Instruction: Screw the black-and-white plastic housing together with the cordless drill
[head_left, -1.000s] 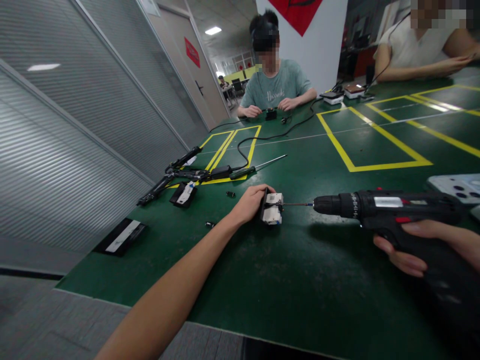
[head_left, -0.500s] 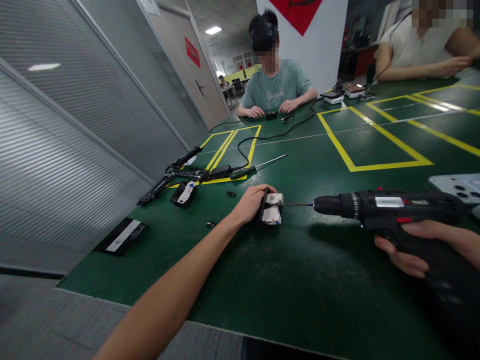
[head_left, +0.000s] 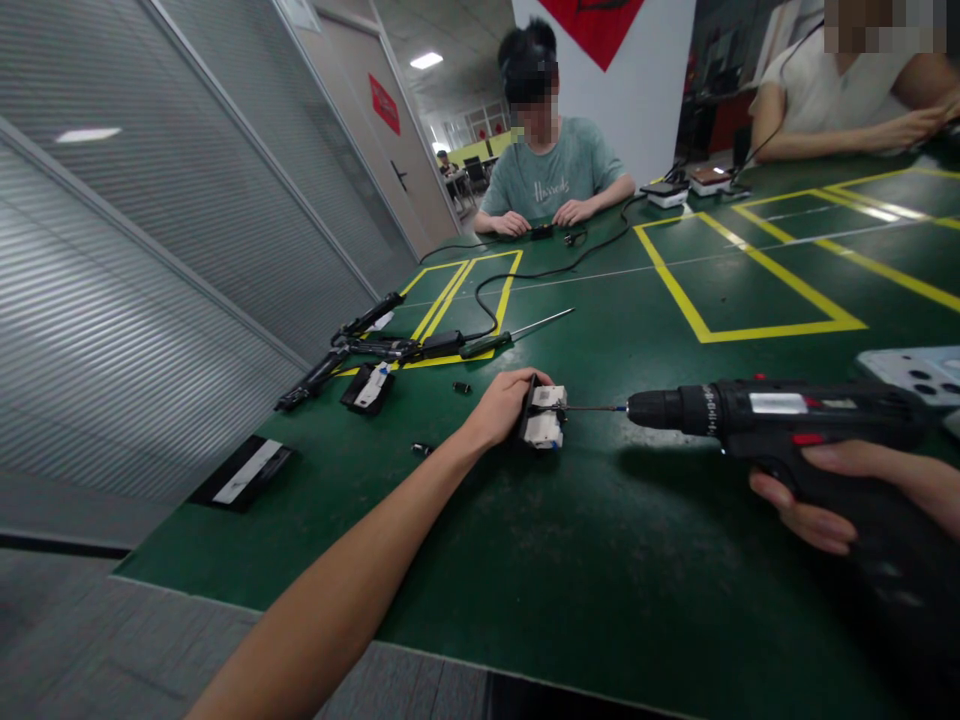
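My left hand [head_left: 504, 405] grips a small black and white part [head_left: 545, 418] and holds it on edge on the green table [head_left: 570, 560]. A black cordless drill [head_left: 772, 418] is in my right hand [head_left: 855, 492], whose fingers wrap its handle. The drill points left, and its thin bit [head_left: 596, 408] touches the side of the part.
A long screwdriver [head_left: 510, 335], black cables and parts [head_left: 360, 355] and small loose pieces [head_left: 461, 387] lie to the left behind my hand. A phone [head_left: 919, 372] rests at the right edge. Two other people sit at the far side, hands on the table. Yellow tape marks rectangles.
My hands, the drill and the part stay where they were. The person opposite has lowered a small black object onto the table.
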